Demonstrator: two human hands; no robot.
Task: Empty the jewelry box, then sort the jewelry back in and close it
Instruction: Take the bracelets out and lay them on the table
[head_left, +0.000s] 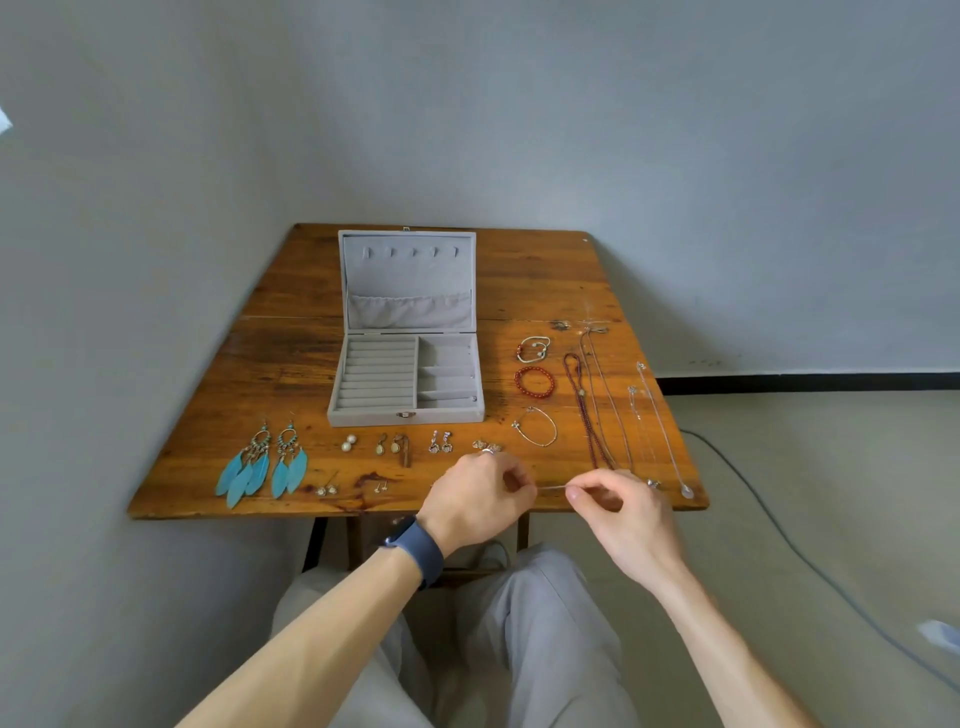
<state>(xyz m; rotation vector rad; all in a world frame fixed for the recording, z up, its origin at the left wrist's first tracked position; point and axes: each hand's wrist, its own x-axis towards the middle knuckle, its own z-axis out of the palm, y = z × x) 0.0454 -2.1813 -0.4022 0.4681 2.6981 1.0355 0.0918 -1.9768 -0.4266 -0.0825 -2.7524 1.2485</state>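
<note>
Your left hand (475, 499) and right hand (623, 512) hover over the near edge of the table (280, 364), knuckles up and fingers curled. Each pinches one end of a thin silvery chain (551, 487) stretched taut between them. The jewelry box (363, 417) sits open at mid-table, beyond your hands, its compartments bare.

No text, label, brand, number or sign can be read here. The small metal clasp (405, 414) on the front wall of the jewelry box (363, 415), beyond the left hand (475, 499), is too small to show any marking. The dark wristband (415, 552) just behind that hand shows only its plain strap.
</note>
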